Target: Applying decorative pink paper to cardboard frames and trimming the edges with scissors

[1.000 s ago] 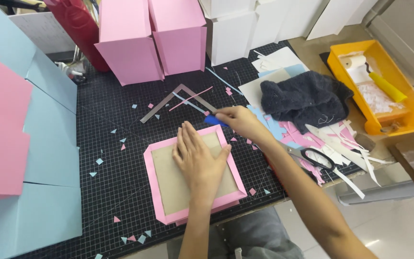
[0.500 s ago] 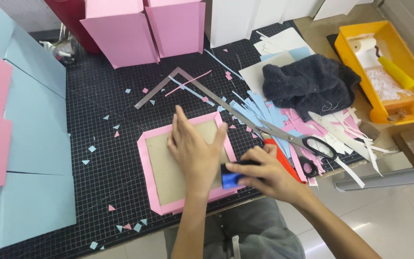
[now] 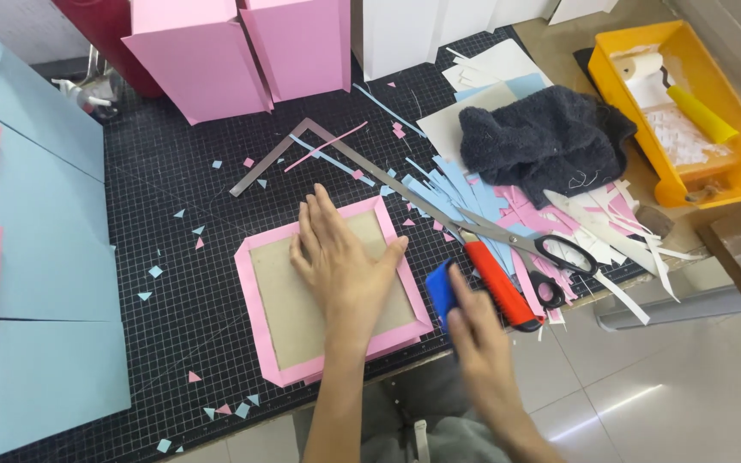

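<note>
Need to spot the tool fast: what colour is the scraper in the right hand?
Blue scraper, held by the right hand; head view.

A square grey card panel (image 3: 336, 291) with folded pink paper edging lies flat on the bench, just below and left of the frame's centre, turned slightly so its corners point off-square. Its middle is covered by a flat palm, leaving the pink border showing all round. A small blue scraper (image 3: 441, 291) stands at the panel's right edge, right of centre, partly hidden behind fingers.
</note>
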